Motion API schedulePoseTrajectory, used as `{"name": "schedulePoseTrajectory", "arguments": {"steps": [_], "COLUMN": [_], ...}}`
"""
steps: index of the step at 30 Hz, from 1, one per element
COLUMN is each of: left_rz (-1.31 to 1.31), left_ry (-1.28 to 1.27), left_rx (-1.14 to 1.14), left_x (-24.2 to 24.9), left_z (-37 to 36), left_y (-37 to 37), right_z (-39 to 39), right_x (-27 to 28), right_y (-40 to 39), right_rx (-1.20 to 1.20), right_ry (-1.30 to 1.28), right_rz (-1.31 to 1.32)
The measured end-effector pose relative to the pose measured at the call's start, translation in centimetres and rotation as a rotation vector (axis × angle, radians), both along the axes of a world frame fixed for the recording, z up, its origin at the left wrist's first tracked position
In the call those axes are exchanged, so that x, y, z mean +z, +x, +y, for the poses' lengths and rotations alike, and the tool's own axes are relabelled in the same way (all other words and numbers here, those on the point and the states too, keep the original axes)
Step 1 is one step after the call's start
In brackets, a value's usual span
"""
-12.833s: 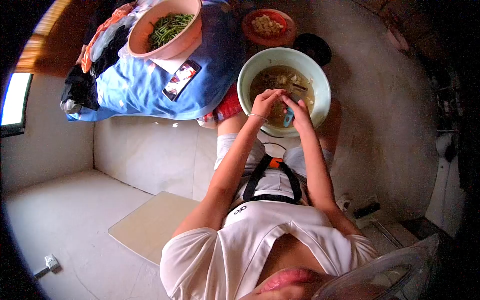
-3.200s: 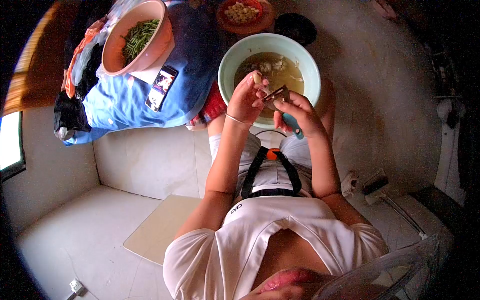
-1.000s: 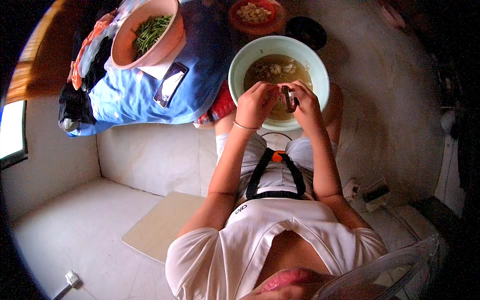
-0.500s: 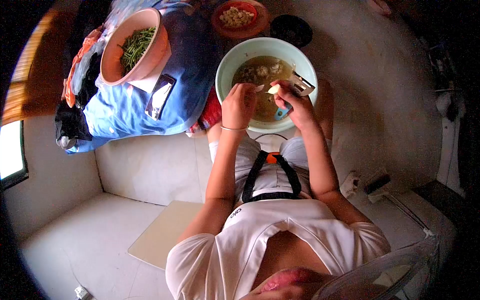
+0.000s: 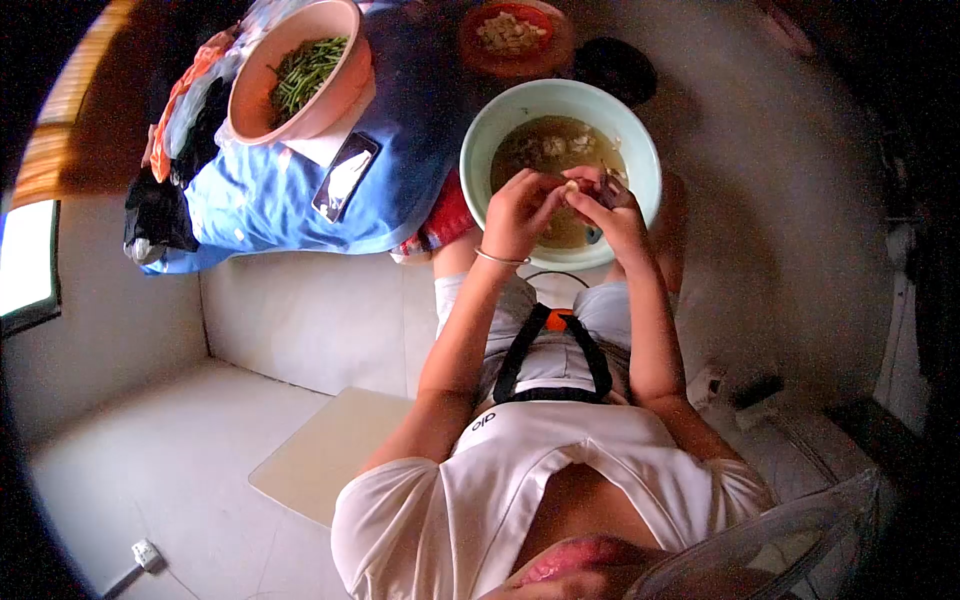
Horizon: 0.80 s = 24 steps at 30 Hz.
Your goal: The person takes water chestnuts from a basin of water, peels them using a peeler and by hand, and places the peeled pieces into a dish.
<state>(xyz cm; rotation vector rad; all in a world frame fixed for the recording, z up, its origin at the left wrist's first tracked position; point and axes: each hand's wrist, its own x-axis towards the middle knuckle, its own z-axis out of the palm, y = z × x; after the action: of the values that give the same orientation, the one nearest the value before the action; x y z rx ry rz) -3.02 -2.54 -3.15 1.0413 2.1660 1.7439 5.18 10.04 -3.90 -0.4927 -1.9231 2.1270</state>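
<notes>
Over a pale green basin [image 5: 478, 130] of cloudy water, my two hands meet at the fingertips. A small pale garlic clove [image 5: 571, 187] sits between them. My left hand [image 5: 520, 212], with a bangle at its wrist, is closed, thumb and finger pinching at the clove. The fingers of my right hand [image 5: 615, 218] are curled round a knife, whose blue handle [image 5: 593, 234] shows below the palm; its blade is mostly hidden. Pale pieces [image 5: 555, 147], perhaps garlic or skins, float in the water.
A red bowl [image 5: 545, 28] of peeled cloves stands beyond the basin, beside a dark round container [image 5: 615, 70]. At left, a pink basin [image 5: 240, 110] of green beans and a phone [image 5: 346, 178] rest on blue cloth [image 5: 270, 215].
My hands have come together at the clove, which was held in my right hand. The knife has turned so its blade shows less. The view has shifted slightly.
</notes>
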Motion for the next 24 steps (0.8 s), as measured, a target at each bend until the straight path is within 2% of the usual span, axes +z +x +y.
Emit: {"name": "schedulePoseTrajectory", "arguments": {"steps": [1,2,3,5,6,11,12,14,19,24], "left_rz": [0.002,-0.006,-0.012,0.015,0.042,0.125,0.188,0.251,0.338,0.301], "left_ry": [0.002,-0.032,-0.064,-0.104,-0.111,-0.179,-0.131,-0.086,-0.232,-0.217], "left_rx": [0.009,-0.004,-0.019,-0.011,-0.028,-0.041,-0.043,-0.040,-0.035,-0.033], "left_x": [0.1,0.1,0.2,0.3,-0.1,-0.6,-0.8,-0.8,-0.3,0.3], "left_z": [-0.1,-0.2,-0.3,-0.6,-0.8,-1.3,-1.3,-1.4,-1.7,-1.6], "left_y": [0.0,0.1,0.1,-0.1,-0.3,-0.4,-0.5,-0.5,-0.2,-0.1], "right_z": [-0.1,-0.1,-0.1,-0.2,-0.2,-0.4,-0.4,-0.3,-0.2,-0.4], "right_x": [0.2,0.5,0.9,1.2,1.0,0.3,0.2,-0.1,0.5,1.0], "right_y": [-0.2,0.1,0.1,0.2,0.1,0.1,0.1,0.0,0.2,0.2], "right_rx": [-0.031,-0.025,-0.020,-0.031,-0.027,-0.043,-0.039,-0.018,0.032,0.036], "right_ry": [0.072,-0.133,-0.130,0.032,0.034,0.197,0.196,0.352,0.461,0.557], "right_rz": [0.031,-0.046,-0.046,-0.118,-0.118,-0.003,-0.003,0.077,0.032,0.035]}}
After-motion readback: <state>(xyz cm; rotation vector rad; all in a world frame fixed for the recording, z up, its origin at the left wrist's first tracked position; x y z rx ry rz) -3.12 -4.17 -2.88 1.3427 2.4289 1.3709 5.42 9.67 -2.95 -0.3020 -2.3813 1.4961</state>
